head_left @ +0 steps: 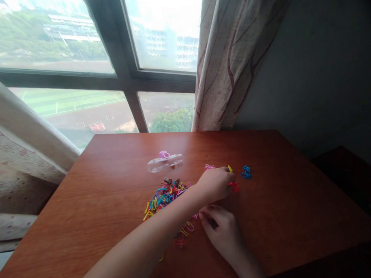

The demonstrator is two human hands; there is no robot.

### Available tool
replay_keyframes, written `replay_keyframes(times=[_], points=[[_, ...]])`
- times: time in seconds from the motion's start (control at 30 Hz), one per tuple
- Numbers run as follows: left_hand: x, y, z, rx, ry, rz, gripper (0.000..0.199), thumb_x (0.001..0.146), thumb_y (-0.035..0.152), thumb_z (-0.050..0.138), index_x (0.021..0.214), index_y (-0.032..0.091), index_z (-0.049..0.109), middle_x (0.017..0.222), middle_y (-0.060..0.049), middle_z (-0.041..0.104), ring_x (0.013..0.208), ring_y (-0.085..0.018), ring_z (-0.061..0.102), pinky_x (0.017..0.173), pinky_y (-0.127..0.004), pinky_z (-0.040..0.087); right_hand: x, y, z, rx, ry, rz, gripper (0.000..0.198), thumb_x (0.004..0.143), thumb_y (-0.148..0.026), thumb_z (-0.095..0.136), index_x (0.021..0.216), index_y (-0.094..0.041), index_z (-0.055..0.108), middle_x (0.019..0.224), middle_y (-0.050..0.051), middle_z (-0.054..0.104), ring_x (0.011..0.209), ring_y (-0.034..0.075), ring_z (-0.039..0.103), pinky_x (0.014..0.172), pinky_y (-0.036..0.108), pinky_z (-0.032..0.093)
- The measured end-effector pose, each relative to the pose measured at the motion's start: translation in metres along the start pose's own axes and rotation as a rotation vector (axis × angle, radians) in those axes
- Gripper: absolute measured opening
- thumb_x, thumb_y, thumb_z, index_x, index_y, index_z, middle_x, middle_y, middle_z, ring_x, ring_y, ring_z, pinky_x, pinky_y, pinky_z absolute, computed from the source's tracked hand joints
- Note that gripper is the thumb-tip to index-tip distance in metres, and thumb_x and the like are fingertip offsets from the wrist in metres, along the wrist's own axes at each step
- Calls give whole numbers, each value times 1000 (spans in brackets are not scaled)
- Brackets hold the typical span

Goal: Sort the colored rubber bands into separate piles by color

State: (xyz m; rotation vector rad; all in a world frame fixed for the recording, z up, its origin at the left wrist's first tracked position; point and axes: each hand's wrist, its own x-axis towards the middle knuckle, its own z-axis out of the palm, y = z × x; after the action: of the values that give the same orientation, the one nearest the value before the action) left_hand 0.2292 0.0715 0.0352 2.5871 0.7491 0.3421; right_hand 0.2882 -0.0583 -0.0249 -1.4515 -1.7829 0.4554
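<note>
A loose heap of small hair elastics in many colours lies on the brown table, partly hidden behind my left forearm. My left hand reaches across to the right, with its fingers curled down between small groups of pink elastics, yellow elastics and red elastics. Whatever its fingertips grip is hidden. Blue elastics form a separate bunch farther right. Below it, my right hand has thumb and forefinger pinched at a pink elastic on the heap's right edge.
Behind the heap, a clear plastic bottle-like container lies on its side, with a pink-purple piece at it. The table meets a window with curtains at the back. A stray yellow elastic lies near the front.
</note>
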Motion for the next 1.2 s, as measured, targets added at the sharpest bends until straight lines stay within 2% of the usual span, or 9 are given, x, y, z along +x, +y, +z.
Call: replay_keyframes(times=[0.2, 0.3, 0.43, 0.57, 0.83, 1.03, 1.2], points=[[-43, -23, -34, -57, 102, -57, 16, 87, 19, 60, 98, 20, 71, 96, -5, 70, 80, -18, 66, 68, -26, 50, 0, -2, -2, -8, -30, 17, 16, 91, -16, 53, 86, -22, 67, 73, 1, 69, 64, 16, 63, 62, 25, 44], [-73, -35, -48, -137, 193, -112, 15, 86, 13, 59, 94, 18, 70, 88, -4, 69, 73, -15, 63, 63, -24, 46, -1, -3, -2, -6, -56, 31, 15, 92, -17, 53, 87, -22, 67, 75, 1, 69, 66, 16, 63, 63, 25, 44], [-111, -49, -53, -242, 347, -221, 12, 88, 14, 58, 89, 17, 70, 79, -2, 67, 64, -12, 56, 60, -23, 43, -3, -4, -2, -11, -77, 25, 14, 93, -16, 54, 88, -22, 66, 77, 0, 69, 66, 16, 63, 64, 26, 42], [-135, -59, -51, -280, 405, -280, 11, 88, 18, 59, 89, 17, 70, 78, -2, 66, 62, -11, 52, 58, -22, 41, -3, -8, -4, -15, -111, -9, 14, 92, -15, 54, 90, -23, 66, 76, 0, 68, 68, 16, 61, 65, 26, 41], [-143, -70, -50, -340, 466, -365, 13, 87, 21, 60, 88, 15, 71, 71, -1, 64, 55, -10, 45, 50, -21, 37, -14, -25, 1, -34, -215, -110, 15, 91, -15, 54, 89, -23, 66, 75, 0, 67, 67, 16, 61, 63, 25, 37], [-143, -67, -49, -322, 449, -373, 14, 87, 22, 59, 90, 15, 71, 74, -2, 64, 56, -9, 47, 51, -20, 38, -18, -32, 6, -146, -229, -107, 10, 89, -17, 58, 87, -25, 64, 73, -1, 67, 65, 16, 60, 63, 26, 36], [-143, -66, -48, -317, 451, -371, 14, 87, 22, 60, 89, 15, 72, 68, 0, 61, 55, -9, 45, 50, -19, 37, -16, -34, 8, -150, -235, -104, 12, 90, -16, 57, 87, -25, 64, 74, -1, 68, 66, 16, 60, 62, 27, 35]])
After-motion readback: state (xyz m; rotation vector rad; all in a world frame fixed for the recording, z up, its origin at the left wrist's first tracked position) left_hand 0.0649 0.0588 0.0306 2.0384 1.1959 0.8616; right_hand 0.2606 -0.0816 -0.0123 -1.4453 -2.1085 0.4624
